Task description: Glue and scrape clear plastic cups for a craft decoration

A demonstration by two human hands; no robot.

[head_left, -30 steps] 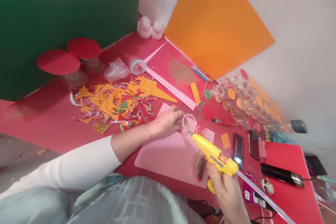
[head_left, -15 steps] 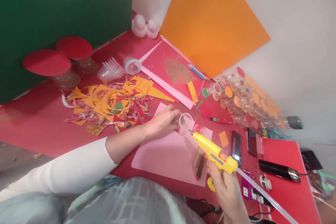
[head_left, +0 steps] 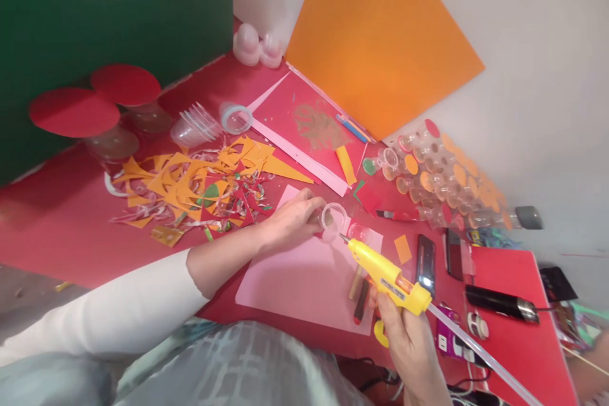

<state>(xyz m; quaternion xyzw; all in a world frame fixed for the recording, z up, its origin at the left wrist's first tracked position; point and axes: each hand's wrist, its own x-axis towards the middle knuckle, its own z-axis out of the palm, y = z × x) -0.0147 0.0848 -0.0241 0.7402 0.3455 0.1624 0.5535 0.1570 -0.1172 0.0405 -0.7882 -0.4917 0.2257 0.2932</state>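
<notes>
My left hand (head_left: 301,214) is closed on a small clear plastic cup (head_left: 334,218), whose round rim faces me. It is over the pink sheet (head_left: 290,288). My right hand (head_left: 404,336) grips a yellow hot glue gun (head_left: 380,269) with a long clear glue stick (head_left: 480,349) sticking out of its back. The gun's metal nozzle points at the cup's rim, very close to it; whether they touch I cannot tell. Just beyond the nozzle, a clear cup with a pinkish tint (head_left: 359,231) rests on the sheet. Two marker-like sticks (head_left: 361,301) lie beside the gun.
Orange paper scraps (head_left: 190,181) lie in a heap to the left. Stacked clear cups (head_left: 195,125) and two red discs on cups (head_left: 73,112) are behind them. At right are many joined cups (head_left: 438,177), a phone (head_left: 425,263) and a black cylindrical tool (head_left: 499,303).
The view has shifted slightly. Both hands keep nearly the same pose, with the nozzle still near the cup's rim.
</notes>
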